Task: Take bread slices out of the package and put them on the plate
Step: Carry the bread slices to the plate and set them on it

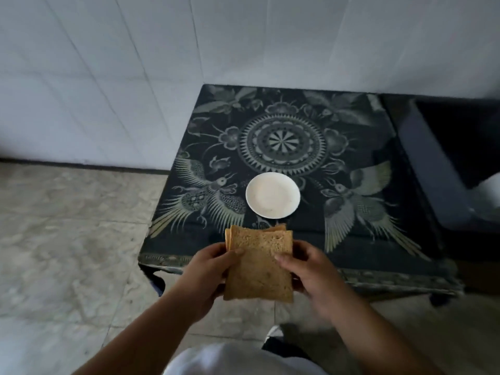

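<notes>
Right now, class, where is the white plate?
In the head view, the white plate sits near the middle of the patterned cloth, just beyond the bread slices held in both hands, and is bare.

bread slices (259,263) | held by left hand (208,269), right hand (311,269) | plate (272,195) bare

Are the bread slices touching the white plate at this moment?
Apart. The head view shows the bread slices held between the left hand and right hand, with dark patterned cloth visible between them and the white plate.
</notes>
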The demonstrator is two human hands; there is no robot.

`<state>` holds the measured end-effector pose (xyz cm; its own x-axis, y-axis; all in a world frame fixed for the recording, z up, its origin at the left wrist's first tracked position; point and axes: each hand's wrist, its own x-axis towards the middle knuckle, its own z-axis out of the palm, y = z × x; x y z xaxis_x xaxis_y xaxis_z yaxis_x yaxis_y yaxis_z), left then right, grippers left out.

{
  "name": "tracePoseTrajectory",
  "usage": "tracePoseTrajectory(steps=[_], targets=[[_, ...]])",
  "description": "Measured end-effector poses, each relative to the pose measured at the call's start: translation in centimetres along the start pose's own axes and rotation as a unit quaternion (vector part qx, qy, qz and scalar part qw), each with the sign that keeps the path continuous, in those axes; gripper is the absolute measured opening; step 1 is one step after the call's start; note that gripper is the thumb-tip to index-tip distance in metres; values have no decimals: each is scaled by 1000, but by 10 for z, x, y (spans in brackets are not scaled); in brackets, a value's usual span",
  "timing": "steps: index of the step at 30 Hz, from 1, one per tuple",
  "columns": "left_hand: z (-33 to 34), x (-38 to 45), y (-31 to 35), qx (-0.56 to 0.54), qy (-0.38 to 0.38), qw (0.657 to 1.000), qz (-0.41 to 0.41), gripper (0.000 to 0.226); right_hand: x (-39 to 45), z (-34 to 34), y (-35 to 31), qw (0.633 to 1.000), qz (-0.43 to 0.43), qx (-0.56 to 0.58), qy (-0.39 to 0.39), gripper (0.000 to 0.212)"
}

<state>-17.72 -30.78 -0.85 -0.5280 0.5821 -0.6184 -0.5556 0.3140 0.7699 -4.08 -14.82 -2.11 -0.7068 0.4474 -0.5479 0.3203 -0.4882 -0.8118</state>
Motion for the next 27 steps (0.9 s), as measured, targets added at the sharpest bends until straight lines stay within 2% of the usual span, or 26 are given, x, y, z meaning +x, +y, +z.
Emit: tracePoseTrajectory(steps=[3,6,9,13,18,24,27], targets=[[21,15,3,6,-1,1000,18,32,6,-18,-6,1000,-3,17,1,49],[34,27,1,3,8,1000,24,43,15,-32,-8,1000,-4,18,1,55],[43,39,-1,-21,8,1000,14,45,28,-45,-11,1000,-2,9,1,47],[41,60,2,-47,7,999,-1,32,49,-56,-13,1000,17,24,5,32],[37,95,12,-66,-12,998,-9,38,80,-62,-18,1000,18,15,14,37],[39,151,35,-55,-13,998,-35,27,127,-64,-27,996,47,16,67,33],[40,182,45,-23,16,999,-29,40,151,-66,-32,994,48,14,93,35]])
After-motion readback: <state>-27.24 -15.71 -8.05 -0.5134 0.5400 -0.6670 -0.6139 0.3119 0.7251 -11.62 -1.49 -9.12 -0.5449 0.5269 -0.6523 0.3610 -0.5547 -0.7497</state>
